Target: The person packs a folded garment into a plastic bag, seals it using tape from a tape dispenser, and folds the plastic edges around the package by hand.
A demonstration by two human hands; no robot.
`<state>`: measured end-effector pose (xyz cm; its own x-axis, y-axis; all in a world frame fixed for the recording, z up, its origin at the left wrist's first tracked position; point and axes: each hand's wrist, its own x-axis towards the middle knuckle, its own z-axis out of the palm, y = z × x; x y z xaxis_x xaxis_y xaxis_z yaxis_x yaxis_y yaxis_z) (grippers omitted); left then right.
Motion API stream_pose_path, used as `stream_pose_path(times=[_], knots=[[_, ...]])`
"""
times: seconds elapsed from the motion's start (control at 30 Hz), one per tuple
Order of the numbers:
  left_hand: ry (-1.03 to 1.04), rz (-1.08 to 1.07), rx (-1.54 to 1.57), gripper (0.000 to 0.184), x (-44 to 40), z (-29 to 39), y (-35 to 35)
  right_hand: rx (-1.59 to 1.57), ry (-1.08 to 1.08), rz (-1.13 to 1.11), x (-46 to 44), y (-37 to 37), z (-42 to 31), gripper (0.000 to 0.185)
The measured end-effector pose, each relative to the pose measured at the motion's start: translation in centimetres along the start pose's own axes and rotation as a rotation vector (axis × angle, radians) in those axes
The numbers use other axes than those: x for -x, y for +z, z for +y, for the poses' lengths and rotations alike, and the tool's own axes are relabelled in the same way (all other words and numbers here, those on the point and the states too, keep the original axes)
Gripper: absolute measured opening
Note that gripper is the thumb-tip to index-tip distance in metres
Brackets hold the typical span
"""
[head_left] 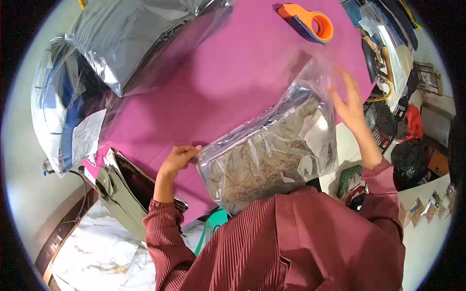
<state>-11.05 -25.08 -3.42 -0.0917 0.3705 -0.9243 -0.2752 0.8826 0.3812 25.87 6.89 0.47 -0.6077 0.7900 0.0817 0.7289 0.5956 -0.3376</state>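
A clear plastic bag (267,155) with patterned brown cloth folded inside lies at the near edge of the pink table, close against the person's body. My left hand (182,159) is closed at the bag's left corner, thumb and finger pinching the plastic. At the bag's upper right, beside its loose clear end, is my right hand (350,99), its fingers apart and partly blurred. A pale paper or label shows through the plastic on the right side of the bag.
An orange tape dispenser (308,24) lies at the table's far side. Large plastic-wrapped bundles (141,39) fill the upper left. A grey-green bag (119,194) stands by the table's left edge. Baskets and a black bag (410,162) are on the right.
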Motion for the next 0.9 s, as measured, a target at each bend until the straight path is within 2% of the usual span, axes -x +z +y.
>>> stream_pose_path(times=[0.13, 0.3, 0.4, 0.5, 0.63, 0.73, 0.83, 0.9], knots=[[0.195, 0.277, -0.086, 0.025, 1.6, 1.0, 2.2, -0.838, 0.555, -0.007, 2.7, 1.7, 1.3, 0.050], [0.055, 0.286, -0.141, 0.025, 1.5, 0.5, 1.2, -1.096, 0.586, -0.108, 2.3, 1.5, 1.8, 0.054], [0.163, 0.242, -0.327, 0.026, -0.3, -1.4, -0.7, -1.121, 0.571, -0.116, 2.1, 2.2, 2.5, 0.055], [0.289, 0.199, -0.497, 0.028, -1.8, -0.3, 0.1, -1.132, 0.539, -0.122, 1.1, 2.7, 3.8, 0.056], [0.509, 0.487, -0.972, 0.030, 1.1, 9.6, 8.5, -1.043, 0.363, -0.332, -0.8, 3.0, 5.3, 0.054], [0.860, 0.189, -0.687, 0.032, -3.5, 13.0, 14.3, -1.053, 0.381, -0.377, -1.6, 4.8, 6.6, 0.051], [0.881, 0.066, -0.639, 0.033, -7.4, 15.7, 19.2, -1.068, 0.406, -0.429, -3.0, 5.7, 7.2, 0.049], [0.765, 0.077, -0.755, 0.034, -7.6, 17.9, 21.6, -1.018, 0.424, -0.446, -3.5, 5.8, 6.4, 0.042]])
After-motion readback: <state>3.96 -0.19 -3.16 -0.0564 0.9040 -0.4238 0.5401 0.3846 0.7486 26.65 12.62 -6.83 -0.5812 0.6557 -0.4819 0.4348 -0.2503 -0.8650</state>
